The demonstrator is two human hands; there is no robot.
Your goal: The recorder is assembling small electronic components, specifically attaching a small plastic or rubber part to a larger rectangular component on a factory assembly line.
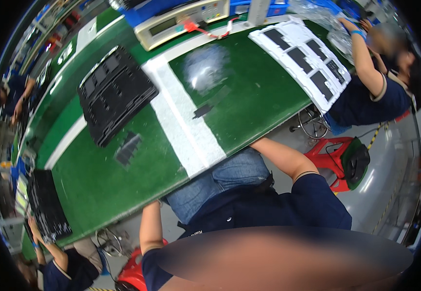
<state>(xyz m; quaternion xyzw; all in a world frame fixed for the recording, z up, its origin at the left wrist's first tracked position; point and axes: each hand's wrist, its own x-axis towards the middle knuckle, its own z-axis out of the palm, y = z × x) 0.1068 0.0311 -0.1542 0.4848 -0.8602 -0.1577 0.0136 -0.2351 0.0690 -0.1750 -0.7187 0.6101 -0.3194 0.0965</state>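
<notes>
Both my forearms reach toward the front edge of the green work table (137, 209). My left forearm (151, 224) ends at the edge left of my lap, and my right forearm (284, 156) passes under it on the right. The table hides both hands, so their fingers and anything in them cannot be seen. Nearest on the tabletop is a white strip (184, 123) running away from me. To its left lies a black molded plastic tray (118, 94). Far right, a white tray (295, 40) holds several dark flat rectangular pieces (300, 60).
A bench instrument (174, 29) with a red-clipped cable (210, 34) stands at the back. Black trays (50, 206) lie at the left end. Co-workers sit at left (77, 264) and right (365, 102), the right one handling clear plastic bags (339, 39). A red chair (334, 162) stands at right.
</notes>
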